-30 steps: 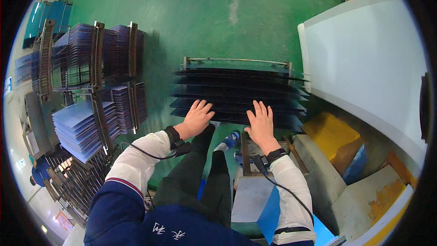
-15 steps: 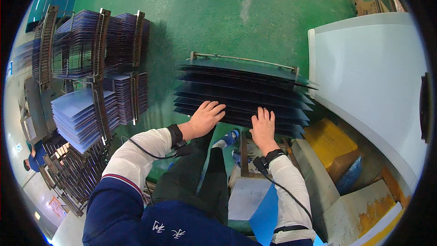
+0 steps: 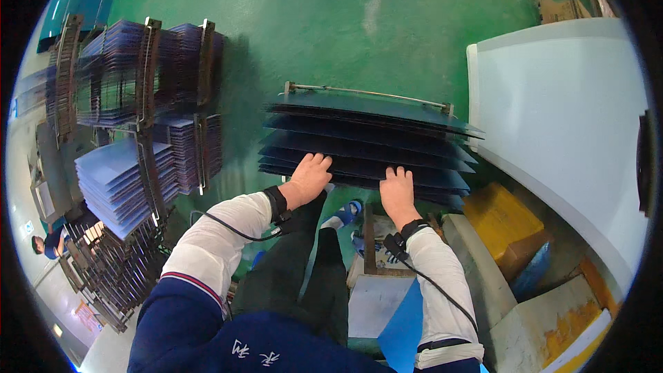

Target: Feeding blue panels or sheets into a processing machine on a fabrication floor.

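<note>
A fanned stack of dark blue, thin flat sheets [image 3: 366, 143] is in front of me, layered in a rack with a metal rod [image 3: 366, 94] along its far side. My left hand [image 3: 309, 179] is at the near edge of the stack, left of its middle, its fingers curled over a dark sheet's edge. Farther right along that edge, my right hand [image 3: 398, 197] has its fingers bent onto a sheet in the same way. The thumbs are mostly hidden, and so are the undersides of the sheets.
Tall racks filled with bluish sheets [image 3: 124, 173] stand at the left, with a person [image 3: 50, 243] beyond. A large pale panel [image 3: 552, 117] slopes along the right. Below it sit a yellow box [image 3: 501, 217] and a stained pale box [image 3: 552, 318]. The floor [image 3: 297, 21] is green.
Both hands have drawn slightly toward me, and their fingers are more curled over the edge. The gaps between the dark sheets have shifted.
</note>
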`<state>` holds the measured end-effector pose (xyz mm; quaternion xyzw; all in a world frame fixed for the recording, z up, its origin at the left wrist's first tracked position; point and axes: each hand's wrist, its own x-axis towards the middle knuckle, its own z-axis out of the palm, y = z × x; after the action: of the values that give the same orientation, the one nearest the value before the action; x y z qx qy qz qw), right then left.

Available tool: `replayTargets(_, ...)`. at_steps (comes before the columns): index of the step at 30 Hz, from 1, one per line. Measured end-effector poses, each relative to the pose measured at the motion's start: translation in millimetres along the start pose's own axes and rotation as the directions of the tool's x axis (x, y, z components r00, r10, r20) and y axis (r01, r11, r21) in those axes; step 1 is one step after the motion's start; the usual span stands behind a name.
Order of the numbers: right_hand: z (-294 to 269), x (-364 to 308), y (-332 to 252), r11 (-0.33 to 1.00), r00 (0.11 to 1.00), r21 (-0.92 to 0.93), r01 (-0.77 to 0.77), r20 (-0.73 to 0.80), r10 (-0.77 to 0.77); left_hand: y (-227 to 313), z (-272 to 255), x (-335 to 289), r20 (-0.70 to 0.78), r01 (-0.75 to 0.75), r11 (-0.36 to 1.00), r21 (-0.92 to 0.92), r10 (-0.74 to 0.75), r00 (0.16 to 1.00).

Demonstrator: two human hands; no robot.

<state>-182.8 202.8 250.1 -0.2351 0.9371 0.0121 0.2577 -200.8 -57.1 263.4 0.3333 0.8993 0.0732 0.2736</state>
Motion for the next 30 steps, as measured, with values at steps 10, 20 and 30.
replayTargets(10, -5.0, 6.2, 10.8, 0.986, 0.986, -0.055, 0.159, 0.048, -0.157, -5.1, -1.6, 18.9, 0.165, -0.174, 0.979, 0.108, 0.155, 0.974)
replayTargets(20, -105.0, -24.5, 10.0, 0.957, 0.960, -0.090, 0.277, -0.020, -0.280, -8.2, -92.9, -12.7, 0.165, -0.355, 0.932, 0.076, 0.339, 0.926)
replayTargets(30, -294.3, -132.9, -31.9, 0.960, 0.956, -0.039, 0.277, -0.094, -0.279, 25.9, -285.8, -113.5, 0.187, -0.473, 0.880, 0.039, 0.459, 0.869)
